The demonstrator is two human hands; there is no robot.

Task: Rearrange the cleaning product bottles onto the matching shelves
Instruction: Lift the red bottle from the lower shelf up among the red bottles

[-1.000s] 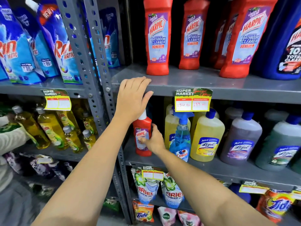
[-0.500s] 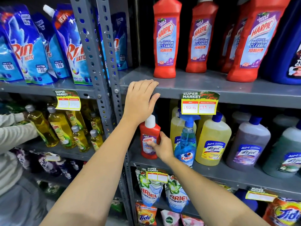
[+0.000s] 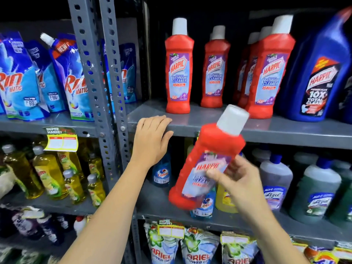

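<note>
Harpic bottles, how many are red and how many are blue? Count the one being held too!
Red bottles standing on the upper shelf: 5, counted by white caps
Held red bottle, in the right hand: 1
Blue bottle: 1
Total: 7, though more may hide behind.

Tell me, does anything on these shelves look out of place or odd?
Only the red Harpic bottle in the right hand: it is tilted in mid-air before the lower shelf of Colin and Lizol, while its matches stand upright on the upper shelf. The left hand rests on that shelf's edge. No spills show.
</note>
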